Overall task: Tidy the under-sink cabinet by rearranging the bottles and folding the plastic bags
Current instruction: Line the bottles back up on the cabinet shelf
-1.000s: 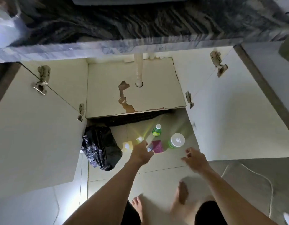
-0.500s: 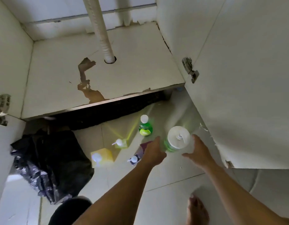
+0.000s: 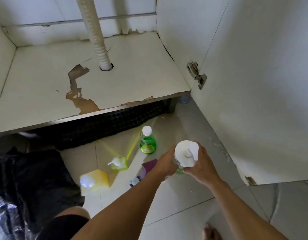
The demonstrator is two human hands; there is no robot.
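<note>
A large pump bottle (image 3: 186, 154) with a wide white cap and greenish body stands on the floor tiles in front of the cabinet. My left hand (image 3: 166, 164) grips its left side and my right hand (image 3: 201, 164) grips its right side. Behind it stands a green bottle (image 3: 147, 142) with a white cap. To the left are a small yellow-green pump bottle (image 3: 119, 163), a yellow bottle (image 3: 95, 181) and a purple bottle (image 3: 146, 168) partly hidden by my left forearm. A black plastic bag (image 3: 28, 184) lies at the far left.
The cabinet floor (image 3: 123, 66) is bare, with peeled patches, and a white corrugated drain pipe (image 3: 96, 32) runs into it. The open right door (image 3: 262, 92) stands close to my right hand. My knee and a bare foot are at the bottom edge.
The view has dropped closer to the cabinet. Both hands have closed in from either side and now hold the large pump bottle.
</note>
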